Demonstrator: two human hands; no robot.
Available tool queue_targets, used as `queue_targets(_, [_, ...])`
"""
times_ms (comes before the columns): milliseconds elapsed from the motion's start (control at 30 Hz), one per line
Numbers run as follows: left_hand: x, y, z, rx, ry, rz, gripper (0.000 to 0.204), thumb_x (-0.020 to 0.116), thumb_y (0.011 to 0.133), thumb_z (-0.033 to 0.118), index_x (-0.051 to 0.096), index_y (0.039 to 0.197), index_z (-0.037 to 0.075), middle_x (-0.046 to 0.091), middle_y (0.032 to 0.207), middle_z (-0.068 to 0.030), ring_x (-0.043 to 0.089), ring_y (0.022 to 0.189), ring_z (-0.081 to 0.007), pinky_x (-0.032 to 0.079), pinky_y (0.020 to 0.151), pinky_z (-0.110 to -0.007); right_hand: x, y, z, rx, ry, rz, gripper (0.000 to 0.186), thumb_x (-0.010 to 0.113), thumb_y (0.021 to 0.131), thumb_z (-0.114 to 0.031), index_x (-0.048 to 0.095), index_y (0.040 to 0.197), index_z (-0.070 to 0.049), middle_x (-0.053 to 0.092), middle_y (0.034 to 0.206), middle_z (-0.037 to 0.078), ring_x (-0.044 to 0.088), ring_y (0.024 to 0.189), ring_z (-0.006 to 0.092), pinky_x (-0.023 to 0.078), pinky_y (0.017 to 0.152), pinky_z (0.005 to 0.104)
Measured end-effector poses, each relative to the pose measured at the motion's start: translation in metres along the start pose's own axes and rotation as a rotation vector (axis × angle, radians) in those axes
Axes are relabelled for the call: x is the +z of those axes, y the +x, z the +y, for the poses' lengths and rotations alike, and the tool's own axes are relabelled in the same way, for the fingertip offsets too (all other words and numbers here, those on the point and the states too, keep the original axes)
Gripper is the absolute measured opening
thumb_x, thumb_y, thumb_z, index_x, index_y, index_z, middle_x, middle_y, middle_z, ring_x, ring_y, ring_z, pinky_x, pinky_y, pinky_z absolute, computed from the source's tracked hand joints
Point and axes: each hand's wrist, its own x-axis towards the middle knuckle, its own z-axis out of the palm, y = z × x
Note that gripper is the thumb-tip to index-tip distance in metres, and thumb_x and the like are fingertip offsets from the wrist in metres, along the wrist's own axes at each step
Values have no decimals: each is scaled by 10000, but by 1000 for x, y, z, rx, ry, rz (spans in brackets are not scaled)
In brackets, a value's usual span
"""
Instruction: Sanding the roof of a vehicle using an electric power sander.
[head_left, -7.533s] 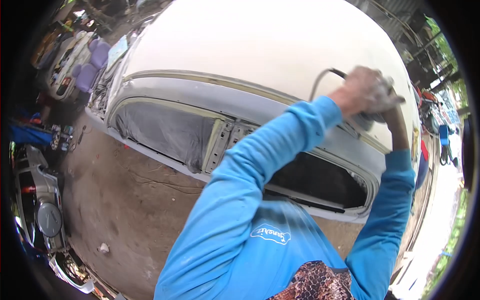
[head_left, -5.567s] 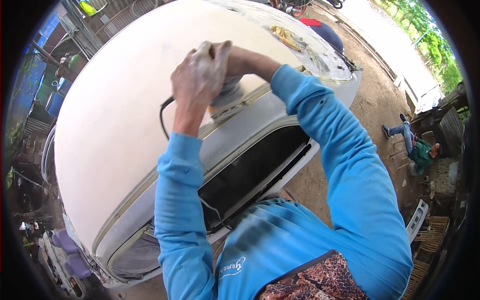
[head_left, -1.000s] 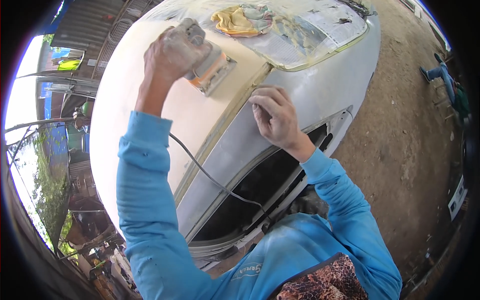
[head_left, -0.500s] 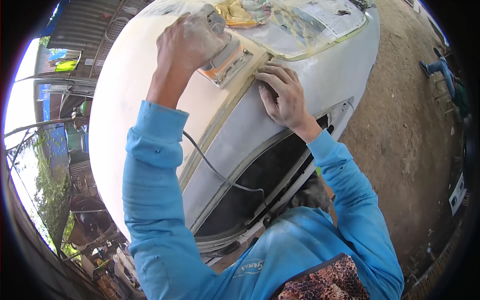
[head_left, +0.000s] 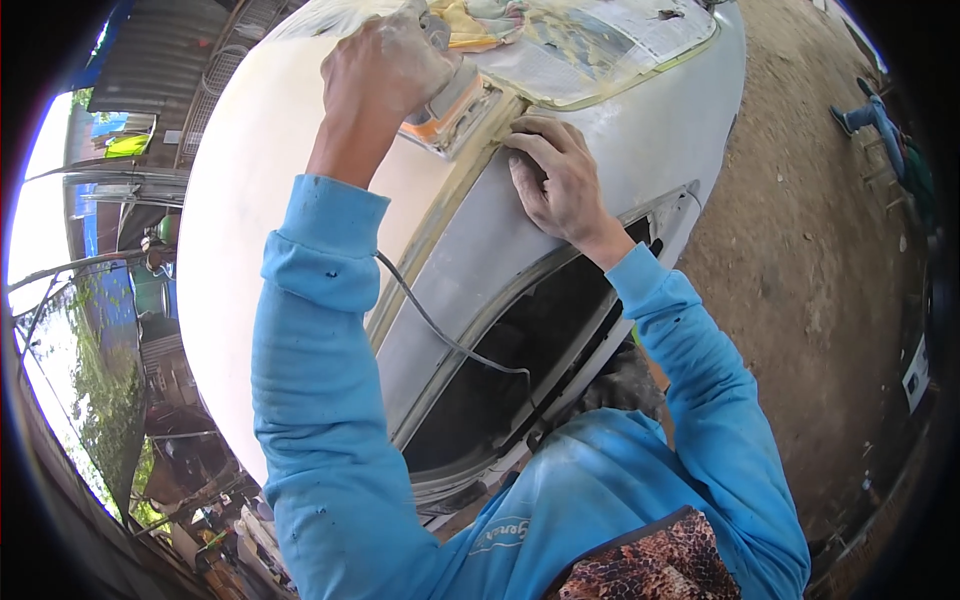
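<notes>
My left hand (head_left: 385, 75) is closed on top of an orange and grey electric sander (head_left: 452, 108). Its flat pad lies on the pale, dusty roof of a car (head_left: 260, 220), close to the roof's side channel (head_left: 440, 208). To the right, my right hand (head_left: 558, 185) rests on the grey-white body just beyond that channel, fingers bent, thumb apart, holding nothing. A grey cord (head_left: 425, 318) hangs over the roof edge and across the dark side window (head_left: 500, 375). Part of the sander is hidden under my left hand.
A yellow and multicoloured cloth (head_left: 480, 22) lies ahead, by the glass (head_left: 600, 45) masked with newspaper and plastic. Dirt ground (head_left: 780, 270) runs along the right, where a person in jeans (head_left: 880, 125) sits far off. Clutter and corrugated sheets (head_left: 155, 60) stand left.
The sander has shifted slightly toward the roof channel under my left hand. My right hand stays at about the same place on the car, and the whole view has tilted a little.
</notes>
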Motion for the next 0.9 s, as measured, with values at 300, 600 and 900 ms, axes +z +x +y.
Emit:
queue_targets(300, [-6, -21, 3, -17, 93, -101, 577, 696, 805, 519, 695, 1257, 161, 748, 1125, -157, 715, 1058, -364, 563, 934, -456, -1, 0, 6, -28, 1, 1, 247, 677, 856, -68, 699, 1103, -62, 670, 1157, 117, 617, 1106, 351, 484, 980, 450])
queue_targets(600, [-30, -117, -32, -74, -70, 48, 556, 763, 797, 363, 683, 1293, 127, 717, 1052, -132, 744, 950, -297, 600, 845, -425, 1, -3, 10, -29, -32, 9, 225, 680, 854, -69, 691, 1077, -48, 658, 1152, 118, 613, 1109, 342, 483, 983, 448])
queue_targets(900, [-21, -85, -9, -62, -30, 73, 567, 745, 804, 393, 664, 1307, 144, 710, 1077, -153, 730, 995, -338, 586, 879, -452, 1, -5, 6, 4, -8, 16, 224, 681, 838, -56, 684, 1061, -43, 648, 1132, 118, 601, 1103, 346, 484, 974, 444])
